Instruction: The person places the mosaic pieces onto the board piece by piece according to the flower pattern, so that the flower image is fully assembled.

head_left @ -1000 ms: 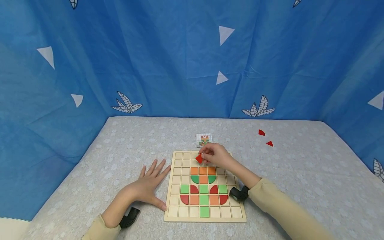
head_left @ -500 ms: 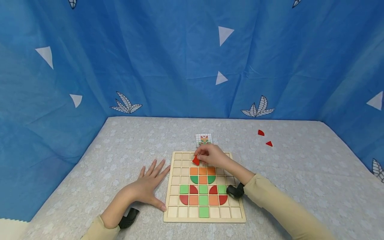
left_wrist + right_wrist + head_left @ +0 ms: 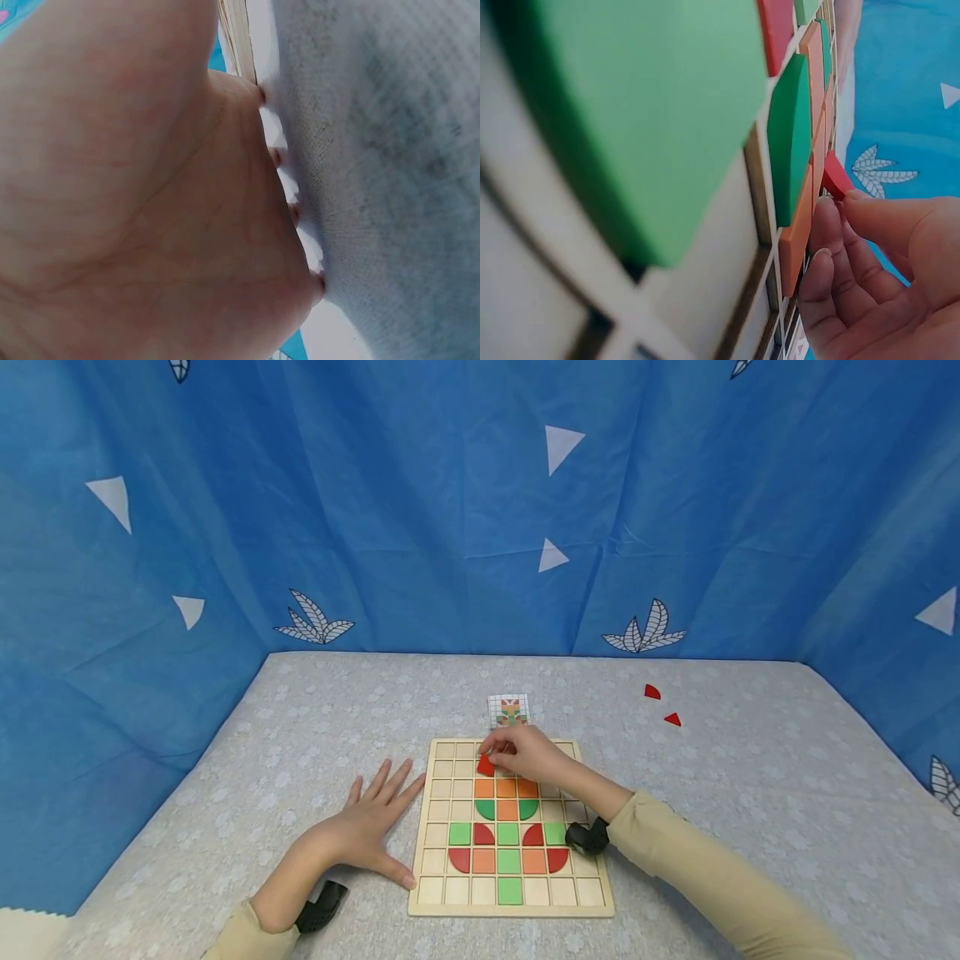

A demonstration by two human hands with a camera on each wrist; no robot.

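My right hand (image 3: pixel 528 755) pinches a small red tile (image 3: pixel 486 766) over the upper part of the wooden grid board (image 3: pixel 512 911). The fingertips cover part of the tile, so its full outline is hidden. In the right wrist view the red tile (image 3: pixel 835 176) sits between thumb and fingers, close beside the orange tiles (image 3: pixel 798 229). My left hand (image 3: pixel 360 833) lies spread on the cloth, with its thumb and index fingertip at the board's left edge. Green, orange and red tiles fill several cells in a symmetric pattern.
A small pattern card (image 3: pixel 508 708) lies just beyond the board, partly behind my right hand. Farther right on the patterned tablecloth (image 3: pixel 750 777) are a red quarter-circle tile (image 3: pixel 652 692) and a red triangle tile (image 3: pixel 673 719). A blue curtain (image 3: pixel 450 510) stands behind.
My right hand has shifted left and slightly nearer with the red tile, which has turned and come down toward a cell above the orange row. The left hand has stayed in place.
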